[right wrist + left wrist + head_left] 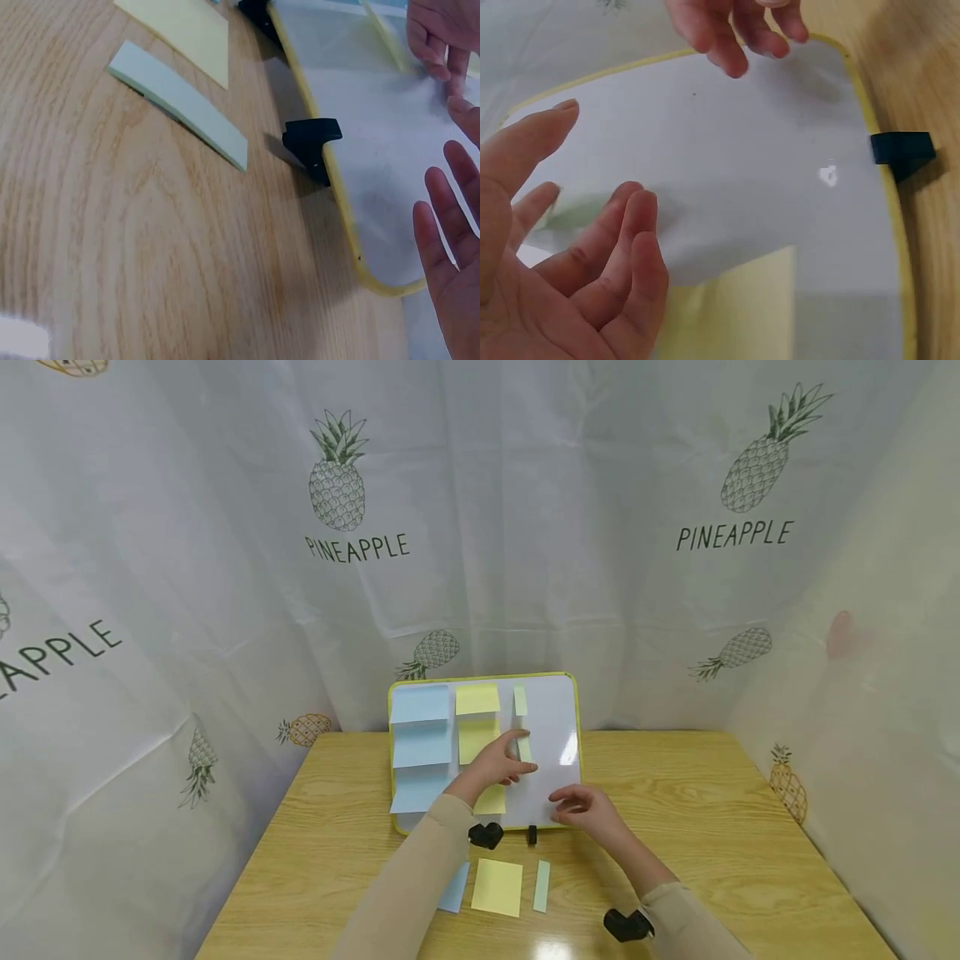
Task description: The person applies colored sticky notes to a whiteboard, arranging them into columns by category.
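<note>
A whiteboard (551,718) with a yellow rim stands on the table, bearing columns of blue sticky notes (420,703), yellow sticky notes (477,699) and narrow pale green strips (521,700). Over its middle, my left hand (495,762) has its fingers spread around the lower green strip (524,750). In the left wrist view that strip is partly behind a finger, and I cannot tell whether they touch. Near the board's lower right part hovers my right hand (588,810), fingers loosely bent, holding nothing. Its palm and fingers (442,232) also show in the right wrist view.
On the wooden table (660,793), in front of the board, lie a blue pad (454,893), a yellow pad (497,887) and a pale green strip pad (180,101). A black clip-like foot (311,142) grips the board's front rim. A pineapple-print curtain (525,527) hangs behind.
</note>
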`<state>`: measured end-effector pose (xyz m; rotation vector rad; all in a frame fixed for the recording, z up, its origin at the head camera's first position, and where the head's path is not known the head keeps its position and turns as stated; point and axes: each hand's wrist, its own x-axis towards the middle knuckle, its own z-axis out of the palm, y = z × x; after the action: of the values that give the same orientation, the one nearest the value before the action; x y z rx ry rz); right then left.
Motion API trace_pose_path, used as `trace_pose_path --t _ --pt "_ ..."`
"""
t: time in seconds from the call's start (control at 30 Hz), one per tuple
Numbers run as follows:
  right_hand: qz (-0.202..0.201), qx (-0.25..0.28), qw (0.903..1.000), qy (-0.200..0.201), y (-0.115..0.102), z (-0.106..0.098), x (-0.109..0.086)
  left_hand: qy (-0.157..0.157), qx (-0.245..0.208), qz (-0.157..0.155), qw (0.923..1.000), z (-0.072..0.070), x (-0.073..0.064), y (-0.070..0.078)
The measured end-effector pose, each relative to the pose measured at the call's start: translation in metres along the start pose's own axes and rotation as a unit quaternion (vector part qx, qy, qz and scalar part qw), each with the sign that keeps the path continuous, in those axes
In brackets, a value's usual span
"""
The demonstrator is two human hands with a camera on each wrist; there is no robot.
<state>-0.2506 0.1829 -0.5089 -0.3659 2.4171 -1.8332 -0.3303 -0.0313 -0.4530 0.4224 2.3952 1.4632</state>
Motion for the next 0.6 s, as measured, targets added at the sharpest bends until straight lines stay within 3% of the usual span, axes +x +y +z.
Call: trace_pose_path --t 0.2,0.43,0.6 --pt "-0.022 -0.025 0.9992 -0.021 -0.011 -0.001 -0.012 -0.032 0.028 0.016 0.9990 0.009 -0.013 -0.016" --pt "-0.054 -0.032 0.9974 -0.036 0.027 0.000 -0.013 -0.051 0.042 0.050 0.9965 0.022 -0.033 -0.034" --pt "-0.076 -0.069 0.9939 -0.039 0.039 0.006 -0.018 -0.058 0.040 0.057 0.9959 0.033 -0.050 -0.043"
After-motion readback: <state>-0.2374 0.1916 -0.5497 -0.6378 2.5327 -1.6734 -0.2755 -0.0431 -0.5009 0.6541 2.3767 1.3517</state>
